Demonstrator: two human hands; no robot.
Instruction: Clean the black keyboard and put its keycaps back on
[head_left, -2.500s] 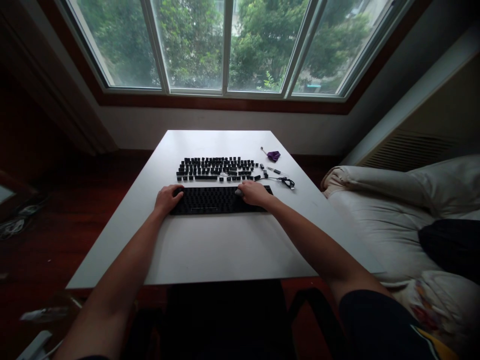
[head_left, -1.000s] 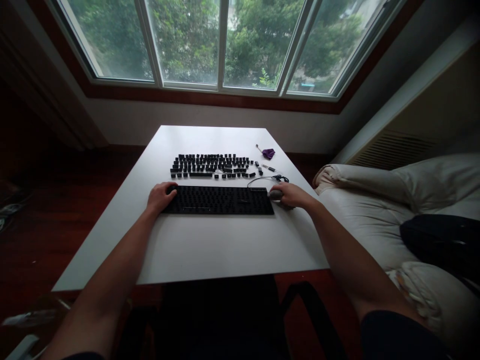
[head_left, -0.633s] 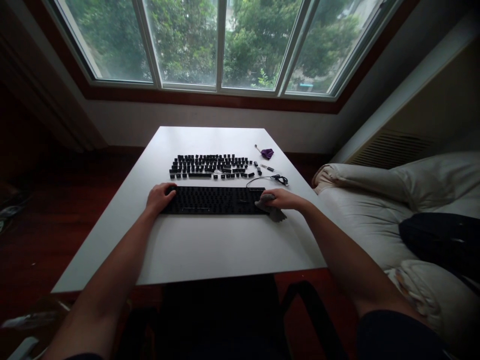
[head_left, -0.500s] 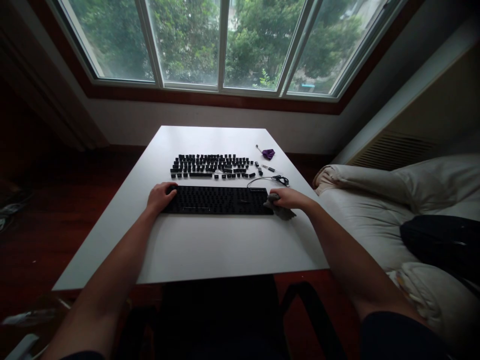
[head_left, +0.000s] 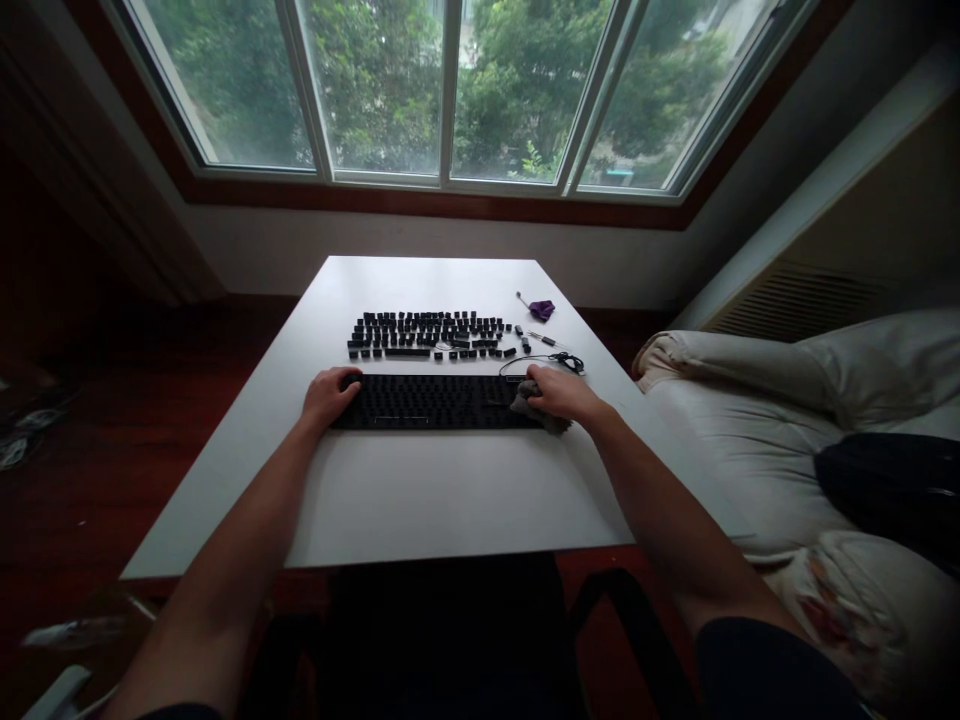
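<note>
A black keyboard [head_left: 439, 402] with its keycaps off lies flat on the white table. My left hand [head_left: 330, 396] grips its left end, fingers closed around the upper corner. My right hand [head_left: 561, 392] is closed on a grey cloth [head_left: 525, 400], which rests over the right end of the keyboard and hides part of it. Behind the keyboard, the loose black keycaps [head_left: 409, 353] are laid out in rows.
Right of the keycaps lie a coiled black cable [head_left: 568, 362], a small slim tool [head_left: 541, 339] and a purple cloth [head_left: 541, 311]. The white table [head_left: 450, 500] stands below a window. A pale sofa [head_left: 720, 440] is to the right.
My right hand has moved left with the grey cloth, from beside the keyboard's right edge onto its right end. My left hand keeps its hold on the left end.
</note>
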